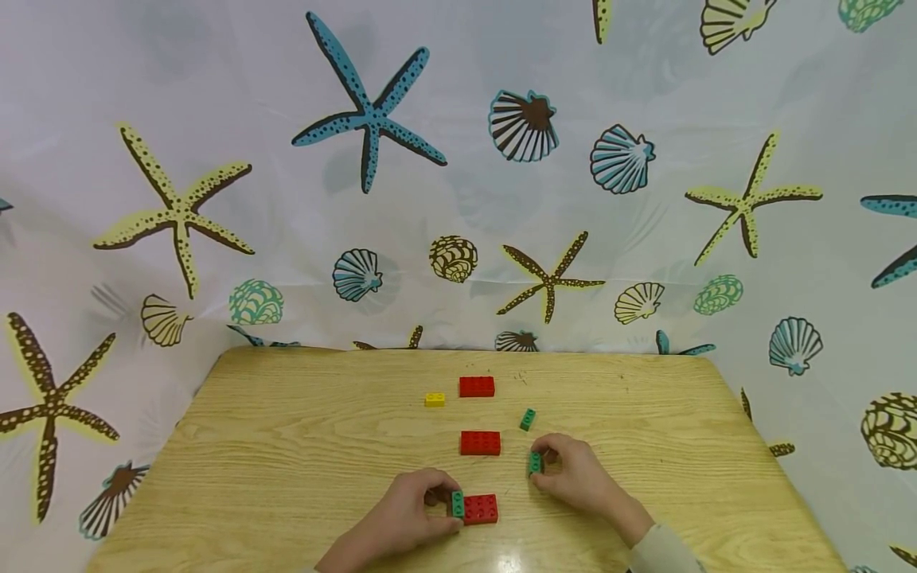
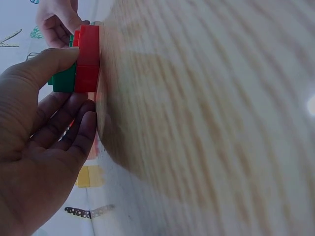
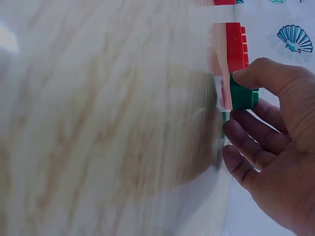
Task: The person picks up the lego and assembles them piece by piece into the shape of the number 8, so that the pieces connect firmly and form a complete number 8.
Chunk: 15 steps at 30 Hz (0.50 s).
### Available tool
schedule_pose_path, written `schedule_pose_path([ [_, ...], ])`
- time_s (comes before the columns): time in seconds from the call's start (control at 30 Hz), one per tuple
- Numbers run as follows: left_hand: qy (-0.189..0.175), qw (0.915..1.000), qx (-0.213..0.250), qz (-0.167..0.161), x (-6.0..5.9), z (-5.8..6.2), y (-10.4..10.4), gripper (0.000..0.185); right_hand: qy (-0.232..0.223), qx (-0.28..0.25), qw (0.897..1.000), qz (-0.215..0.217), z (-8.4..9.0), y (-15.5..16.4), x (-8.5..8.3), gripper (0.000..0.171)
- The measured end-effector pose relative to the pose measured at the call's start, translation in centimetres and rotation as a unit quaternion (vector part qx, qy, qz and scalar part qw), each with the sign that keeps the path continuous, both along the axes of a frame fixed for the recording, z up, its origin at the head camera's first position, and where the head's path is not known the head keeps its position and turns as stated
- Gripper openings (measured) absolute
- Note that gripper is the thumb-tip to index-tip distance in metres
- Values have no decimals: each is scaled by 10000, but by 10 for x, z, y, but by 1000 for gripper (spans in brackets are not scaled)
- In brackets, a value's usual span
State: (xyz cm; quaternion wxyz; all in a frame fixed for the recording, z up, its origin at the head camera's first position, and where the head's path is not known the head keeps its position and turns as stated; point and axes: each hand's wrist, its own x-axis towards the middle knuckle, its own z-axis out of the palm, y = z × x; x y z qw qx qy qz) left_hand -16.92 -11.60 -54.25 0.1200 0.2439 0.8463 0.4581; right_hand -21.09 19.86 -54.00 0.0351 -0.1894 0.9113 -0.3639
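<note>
Lower centre: small green brick [image 1: 458, 503] pinched by left hand [image 1: 408, 516] against red brick [image 1: 480, 508] — best kept square; second green brick [image 1: 535, 462] pinched by right hand [image 1: 576, 475].

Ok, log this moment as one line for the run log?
left hand: holds green brick against near red brick | right hand: pinches second green brick | table: two red, one yellow, one green loose

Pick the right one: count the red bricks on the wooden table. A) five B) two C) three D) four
C: the head view shows three red bricks, one at the back beside the yellow brick, one in the middle, and one at the front next to the green brick under the left hand.
</note>
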Motion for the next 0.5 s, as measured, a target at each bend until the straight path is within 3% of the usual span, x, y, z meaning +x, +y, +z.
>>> schedule_pose_path([
  [0.5,-61,10000,-65,8,0,1,0,31,5,-144,9985,519,5,-13,8,32],
])
